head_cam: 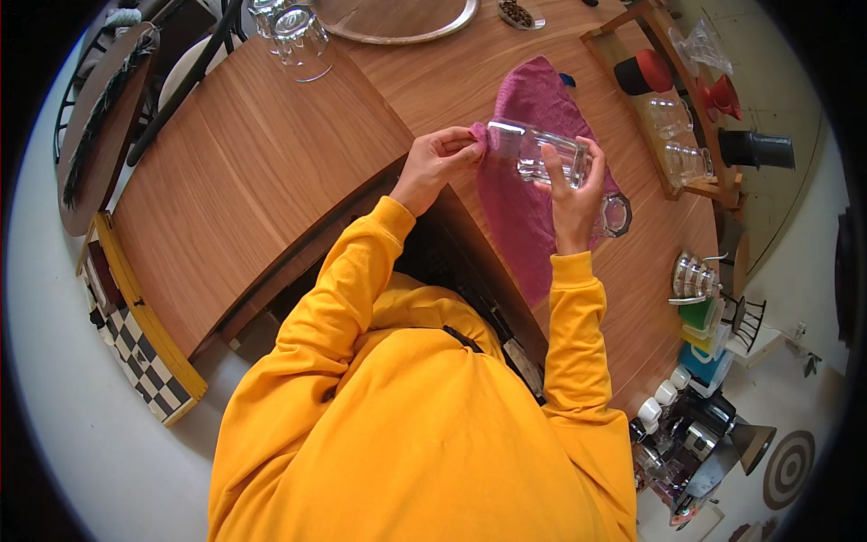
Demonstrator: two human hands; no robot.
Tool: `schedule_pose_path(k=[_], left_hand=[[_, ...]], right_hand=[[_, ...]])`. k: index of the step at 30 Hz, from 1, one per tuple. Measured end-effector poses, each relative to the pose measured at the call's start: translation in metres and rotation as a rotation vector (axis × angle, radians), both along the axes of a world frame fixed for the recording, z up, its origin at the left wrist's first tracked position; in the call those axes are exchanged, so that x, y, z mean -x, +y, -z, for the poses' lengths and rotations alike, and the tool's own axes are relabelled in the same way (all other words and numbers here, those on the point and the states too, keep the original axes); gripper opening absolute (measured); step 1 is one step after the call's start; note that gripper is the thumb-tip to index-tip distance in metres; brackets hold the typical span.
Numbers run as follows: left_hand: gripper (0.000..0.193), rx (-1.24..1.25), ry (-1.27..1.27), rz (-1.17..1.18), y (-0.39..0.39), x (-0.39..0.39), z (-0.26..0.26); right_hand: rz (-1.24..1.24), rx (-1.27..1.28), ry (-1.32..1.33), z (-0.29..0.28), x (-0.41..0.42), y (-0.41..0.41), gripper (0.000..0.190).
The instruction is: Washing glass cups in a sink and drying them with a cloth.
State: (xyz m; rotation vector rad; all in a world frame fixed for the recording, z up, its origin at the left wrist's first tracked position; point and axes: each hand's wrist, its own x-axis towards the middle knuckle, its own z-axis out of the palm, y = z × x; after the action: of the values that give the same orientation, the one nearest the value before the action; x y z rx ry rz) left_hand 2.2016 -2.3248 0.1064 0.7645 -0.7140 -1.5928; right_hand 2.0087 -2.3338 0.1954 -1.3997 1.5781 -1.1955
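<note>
My right hand (pixel 571 173) grips a clear drinking glass (pixel 535 146) near its thick base, the glass tilted sideways with its mouth toward the left. Between the fingers and thumb of my left hand (pixel 439 162) a bunched piece of pink cloth (pixel 479 135) is pinched, close to the glass's rim. A pink cloth (pixel 518 223) lies spread on the wooden table (pixel 643 284) beneath both; whether the pinched piece belongs to it is hard to tell. Another clear glass (pixel 615 214) rests at the cloth's right edge, partly hidden by my right wrist.
Upturned glasses (pixel 298 44) stand at the table's far left, beside a round tray (pixel 399 24). A small dish (pixel 520 13) holds brown bits. On the right, a wooden rack (pixel 650 135) carries glass cups (pixel 670 116). White cups (pixel 657 401) line the lower right edge.
</note>
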Motion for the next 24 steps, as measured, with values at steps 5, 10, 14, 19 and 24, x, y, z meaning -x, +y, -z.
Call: schedule_pose_path(k=[5, 10, 14, 19, 24], left_hand=[[0.022, -0.066, 0.004, -0.019, -0.004, 0.000, 0.000], [0.022, -0.109, 0.000, 0.019, -0.004, -0.006, 0.001], [0.023, -0.118, -0.014, 0.051, -0.002, -0.006, 0.002], [0.022, -0.124, -0.007, 0.055, -0.003, -0.005, -0.003], [0.022, -0.132, -0.020, 0.066, -0.003, -0.008, 0.000]], right_hand=[[-0.146, -0.078, 0.181, -0.022, 0.000, 0.001, 0.065], [-0.365, 0.013, 0.432, -0.032, 0.016, -0.009, 0.064], [-0.552, 0.215, 0.619, -0.040, 0.024, -0.018, 0.059], [-0.384, -0.033, 0.613, -0.050, 0.014, -0.014, 0.054], [-0.509, -0.044, 0.614, -0.056, 0.021, -0.017, 0.048]])
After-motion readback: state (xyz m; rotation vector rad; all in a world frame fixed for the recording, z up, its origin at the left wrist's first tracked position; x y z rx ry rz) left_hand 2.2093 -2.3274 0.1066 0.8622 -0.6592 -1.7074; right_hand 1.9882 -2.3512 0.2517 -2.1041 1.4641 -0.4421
